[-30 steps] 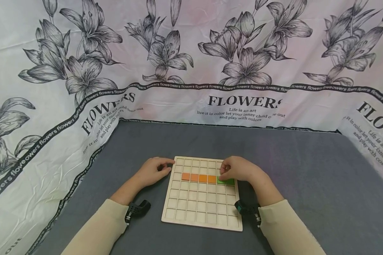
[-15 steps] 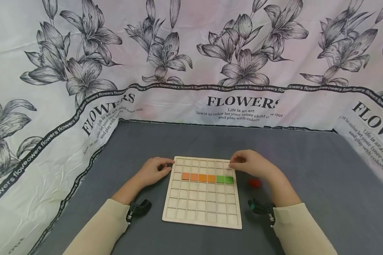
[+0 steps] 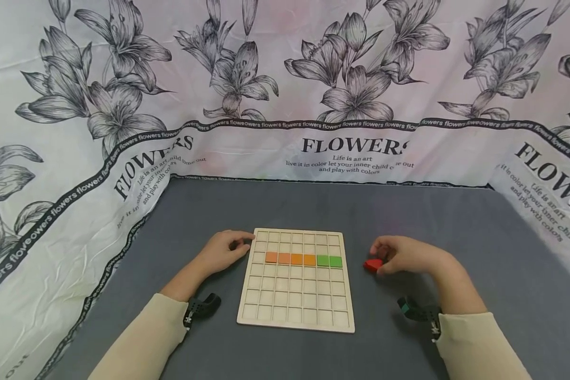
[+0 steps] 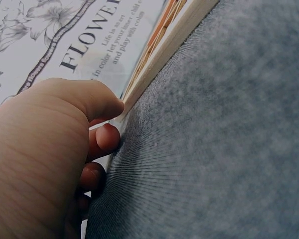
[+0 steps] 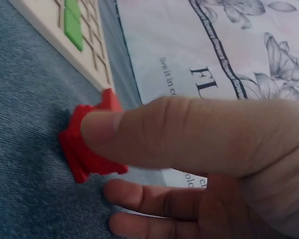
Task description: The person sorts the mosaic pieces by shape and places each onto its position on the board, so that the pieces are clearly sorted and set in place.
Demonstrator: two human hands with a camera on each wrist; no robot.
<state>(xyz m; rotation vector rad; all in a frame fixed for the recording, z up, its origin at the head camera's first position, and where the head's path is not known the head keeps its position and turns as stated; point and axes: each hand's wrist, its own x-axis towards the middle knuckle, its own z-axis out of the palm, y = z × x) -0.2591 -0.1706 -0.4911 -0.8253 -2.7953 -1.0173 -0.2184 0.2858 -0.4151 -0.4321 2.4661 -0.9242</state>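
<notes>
A pale wooden grid board point(image 3: 294, 301) lies flat on the table, with a row of orange tiles point(image 3: 296, 259) and two green tiles point(image 3: 329, 261) in one of its upper rows. My left hand point(image 3: 220, 252) rests at the board's far left corner, loosely bent fingers touching the edge, as the left wrist view also shows. To the right of the board lies a small uneven pile of red pieces point(image 5: 92, 149). My right hand point(image 3: 406, 256) has its thumb over the red pieces and its fingers curled round them; the index fingertip is hidden in the right wrist view.
A dark grey cloth point(image 3: 247, 203) covers the table. Behind it and along the sides hangs a white flower-printed curtain point(image 3: 247, 148). A black wrist strap point(image 3: 200, 309) sits at the left sleeve, and another strap point(image 3: 420, 314) at the right.
My right hand has left the green tiles, now fully uncovered, and moved right, off the board and down to the red pieces. The left hand has stayed at the board's corner.
</notes>
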